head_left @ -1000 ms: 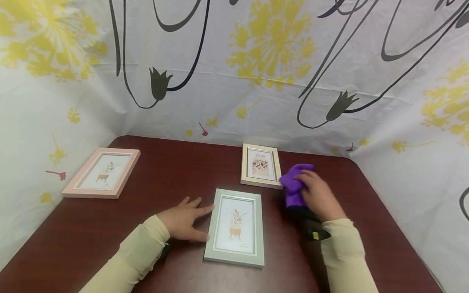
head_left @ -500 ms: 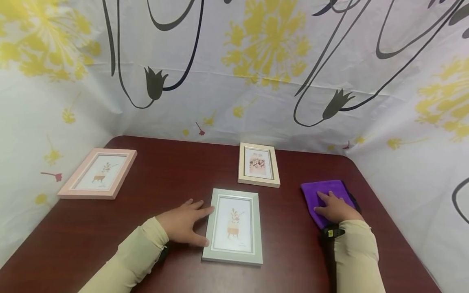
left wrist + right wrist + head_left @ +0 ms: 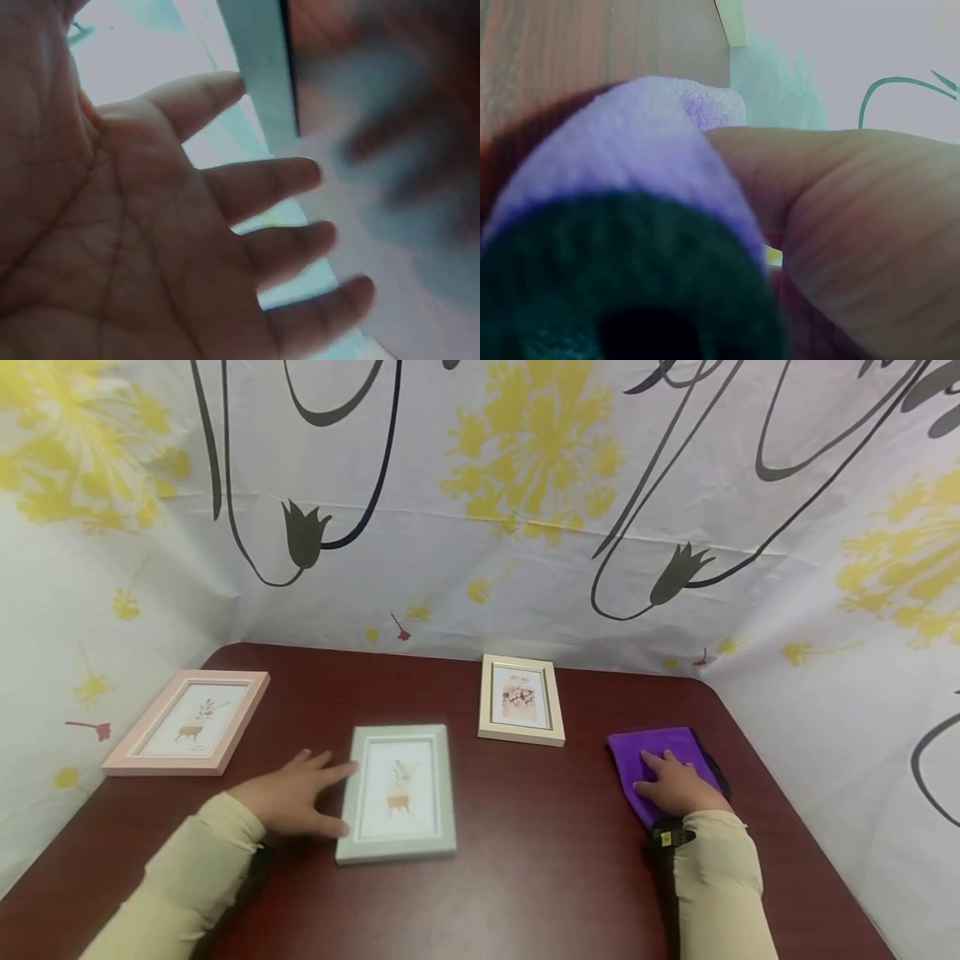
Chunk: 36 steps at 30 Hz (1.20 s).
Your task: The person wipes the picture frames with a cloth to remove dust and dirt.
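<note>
The left hand (image 3: 292,797) touches the left edge of a pale green picture frame (image 3: 399,797) with thumb and index fingertips, the other fingers spread. In the left wrist view its palm and straight fingers show, with the frame's edge (image 3: 262,67) beside the fingertips. On the right, a folded purple cloth (image 3: 628,756) lies on the table under the right hand (image 3: 677,787), whose fingers are spread over it. The right wrist view has the cloth's fuzzy surface (image 3: 622,142) bulging up next to the thumb (image 3: 765,161).
A pink picture frame (image 3: 127,760) lies at the far left, and a cream one (image 3: 486,693) lies at the back middle. White patterned sheeting (image 3: 375,568) surrounds the dark red table (image 3: 540,860) at back and sides.
The right hand moved the purple cloth away from the cream frame to the right, where it lies folded under spread fingers. The left hand and green frame have since moved left.
</note>
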Available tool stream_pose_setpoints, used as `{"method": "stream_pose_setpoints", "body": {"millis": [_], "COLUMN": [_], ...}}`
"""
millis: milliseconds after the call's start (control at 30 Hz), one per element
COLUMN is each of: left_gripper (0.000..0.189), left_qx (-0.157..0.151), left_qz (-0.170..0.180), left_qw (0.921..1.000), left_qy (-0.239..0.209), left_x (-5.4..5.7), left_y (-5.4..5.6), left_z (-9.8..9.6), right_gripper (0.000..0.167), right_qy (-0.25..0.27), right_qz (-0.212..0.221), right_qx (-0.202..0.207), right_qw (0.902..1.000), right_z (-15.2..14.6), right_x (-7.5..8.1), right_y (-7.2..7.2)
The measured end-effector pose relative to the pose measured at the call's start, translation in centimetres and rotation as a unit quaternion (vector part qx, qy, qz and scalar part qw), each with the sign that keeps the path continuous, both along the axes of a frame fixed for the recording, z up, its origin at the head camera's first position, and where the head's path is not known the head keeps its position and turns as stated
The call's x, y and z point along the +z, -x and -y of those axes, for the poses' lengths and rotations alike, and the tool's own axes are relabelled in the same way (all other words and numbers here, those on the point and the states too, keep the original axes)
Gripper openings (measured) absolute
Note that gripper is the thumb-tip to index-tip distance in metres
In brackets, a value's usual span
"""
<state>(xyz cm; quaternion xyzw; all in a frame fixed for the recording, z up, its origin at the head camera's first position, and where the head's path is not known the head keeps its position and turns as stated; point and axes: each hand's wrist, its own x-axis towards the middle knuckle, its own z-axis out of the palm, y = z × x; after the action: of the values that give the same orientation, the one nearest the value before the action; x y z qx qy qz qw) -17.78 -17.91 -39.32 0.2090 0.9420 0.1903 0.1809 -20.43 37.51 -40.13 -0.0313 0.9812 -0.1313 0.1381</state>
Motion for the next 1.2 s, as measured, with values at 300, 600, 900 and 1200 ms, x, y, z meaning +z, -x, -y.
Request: {"method": "stream_pose_setpoints", "body": {"millis": [300,600,900,1200], "left_gripper": [0.083,0.059,0.054,0.047], "left_qx": [0.012,0.002,0.089,0.142], "left_qz": [-0.044,-0.054,-0.06,-0.131], "left_qw": [0.9976,0.9941,0.992,0.981], "left_qy": [0.052,0.094,0.066,-0.017], "left_x": [-0.8,-1.6,-1.7,-1.0], "left_y": [7.9,11.8,12.8,12.9], "left_z": [1.1,-3.8,-6.4,-3.6], "right_gripper": [0.071,0.07,0.07,0.072], "right_qy": [-0.005,0.002,0.003,0.002], "right_qz": [-0.014,-0.008,-0.013,-0.005], "right_qx": [-0.005,-0.013,-0.008,-0.015], "right_qw": [0.9999,0.9999,0.9999,0.9999], "right_z": [0.3,0.5,0.9,-0.2], "right_x": [-0.1,-0.3,0.1,0.0], "right_y": [0.3,0.3,0.6,0.4]}}
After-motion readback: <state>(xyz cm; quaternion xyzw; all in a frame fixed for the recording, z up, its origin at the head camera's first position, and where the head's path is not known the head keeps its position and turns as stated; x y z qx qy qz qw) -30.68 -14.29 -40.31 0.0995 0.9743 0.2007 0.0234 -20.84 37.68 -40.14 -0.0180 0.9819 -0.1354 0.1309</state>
